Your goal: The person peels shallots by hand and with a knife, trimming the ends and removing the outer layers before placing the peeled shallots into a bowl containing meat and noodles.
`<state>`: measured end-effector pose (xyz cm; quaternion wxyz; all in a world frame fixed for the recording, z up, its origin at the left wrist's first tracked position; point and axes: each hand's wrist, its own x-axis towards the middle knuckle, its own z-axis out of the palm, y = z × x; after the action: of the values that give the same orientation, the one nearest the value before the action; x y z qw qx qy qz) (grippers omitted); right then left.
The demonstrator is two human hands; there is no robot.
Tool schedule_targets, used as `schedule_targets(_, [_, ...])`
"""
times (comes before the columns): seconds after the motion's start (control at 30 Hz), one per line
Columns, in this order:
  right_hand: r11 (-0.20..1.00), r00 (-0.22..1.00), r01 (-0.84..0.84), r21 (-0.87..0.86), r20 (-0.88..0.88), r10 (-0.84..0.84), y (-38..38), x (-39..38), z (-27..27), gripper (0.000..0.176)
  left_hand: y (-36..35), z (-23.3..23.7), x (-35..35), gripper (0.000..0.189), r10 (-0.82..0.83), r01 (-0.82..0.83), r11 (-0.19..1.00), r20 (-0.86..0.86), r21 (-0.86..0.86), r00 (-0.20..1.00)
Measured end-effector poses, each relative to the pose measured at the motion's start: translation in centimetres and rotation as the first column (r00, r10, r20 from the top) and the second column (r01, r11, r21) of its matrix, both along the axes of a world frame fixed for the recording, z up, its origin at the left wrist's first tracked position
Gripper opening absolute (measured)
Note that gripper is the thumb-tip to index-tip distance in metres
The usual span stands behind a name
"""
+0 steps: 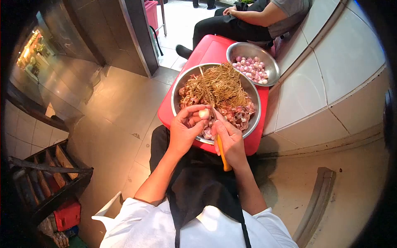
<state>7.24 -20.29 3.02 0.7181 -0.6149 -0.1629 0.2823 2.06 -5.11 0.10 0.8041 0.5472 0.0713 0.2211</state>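
Note:
Between the fingers of my left hand (pixel 187 129) is a pale peeled shallot (pixel 204 114). My right hand (pixel 230 141) grips a knife by its yellow-orange handle (pixel 222 153); the blade points up beside the shallot and is partly hidden. Both hands are over the near side of a large metal bowl (pixel 258 108). Papery reddish skins (pixel 242 115) fill it, with a tangled heap of dry brown roots (pixel 223 84) on top. Behind it to the right, a smaller metal bowl (pixel 271 66) holds many peeled pink shallots (pixel 253 68).
Both bowls stand on a red stool (pixel 165 112). A tiled wall (pixel 343 62) runs close along the right. Another person (pixel 252 20) sits at the back, hands together. At lower left is a dark slatted rack (pixel 49 169) above a red container (pixel 67 215).

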Motion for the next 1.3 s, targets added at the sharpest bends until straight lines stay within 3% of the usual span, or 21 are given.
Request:
schedule_targets(0.2, [0.997, 0.993, 0.035, 0.074, -0.116, -0.027, -0.1, 0.3, 0.4, 0.049, 0.1, -0.3, 0.4, 0.034, -0.017, 0.025, 0.984, 0.045, -0.174, 0.999])
schedule_targets(0.27, [0.997, 0.992, 0.026, 0.076, -0.124, -0.016, -0.2, 0.4, 0.1, 0.051, 0.2, -0.4, 0.4, 0.035, -0.008, 0.010, 0.991, 0.016, -0.134, 1.000])
schedule_targets(0.47, [0.998, 0.999, -0.054, -0.028, 0.000, 0.054, -0.4, -0.6, 1.0, 0.054, 0.0, -0.7, 0.3, 0.037, 0.043, -0.042, 0.999, 0.032, -0.025, 0.999])
schedule_targets(0.6, [0.985, 0.956, -0.015, -0.174, 0.287, 0.066, -0.1, -0.3, -0.1, 0.052, 0.1, -0.8, 0.1, 0.038, 0.038, -0.038, 0.999, 0.049, 0.017, 0.998])
schedule_targets(0.93, [0.989, 0.943, -0.015, -0.146, 0.326, 0.063, 0.1, -0.7, 0.3, 0.045, -0.1, -0.6, 0.1, 0.033, 0.077, -0.085, 0.992, 0.081, 0.097, 0.994])
schedule_targets(1.03, [0.991, 0.950, -0.002, -0.131, 0.309, 0.043, 0.2, -0.8, 0.3, 0.044, 0.0, -0.9, 0.0, 0.032, 0.094, -0.106, 0.982, 0.081, 0.155, 0.992])
schedule_targets(1.2, [0.998, 0.996, -0.008, -0.065, 0.091, 0.014, 0.1, -1.0, -0.2, 0.042, -0.4, -0.3, -0.2, 0.034, 0.114, -0.124, 0.984, 0.087, 0.130, 0.990])
schedule_targets(1.3, [0.999, 0.999, 0.000, 0.050, -0.048, 0.002, 0.2, -0.9, -0.2, 0.043, -0.3, -0.5, -0.2, 0.034, 0.039, -0.039, 0.999, 0.078, 0.000, 0.996])
